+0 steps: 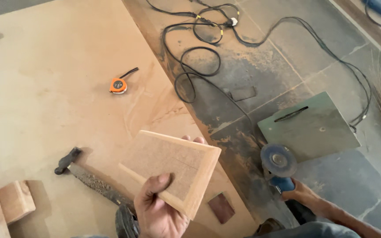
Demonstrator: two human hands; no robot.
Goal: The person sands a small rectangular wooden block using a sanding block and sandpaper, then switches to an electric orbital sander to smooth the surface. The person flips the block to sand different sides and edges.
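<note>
Left hand point(157, 211) holds board piece point(173, 169); right hand point(303, 194) grips grinder point(281, 165).

Square tan board piece point(173, 169) tilted (held aloft), blue angle grinder point(281, 169) on floor

Right hand point(303, 194) perhaps grips unseen handle.

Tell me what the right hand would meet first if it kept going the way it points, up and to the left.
The right hand already grips the blue grinder. Pushed on, the disc would likely meet the black cable beside the green plate, though depth is unclear.
</note>
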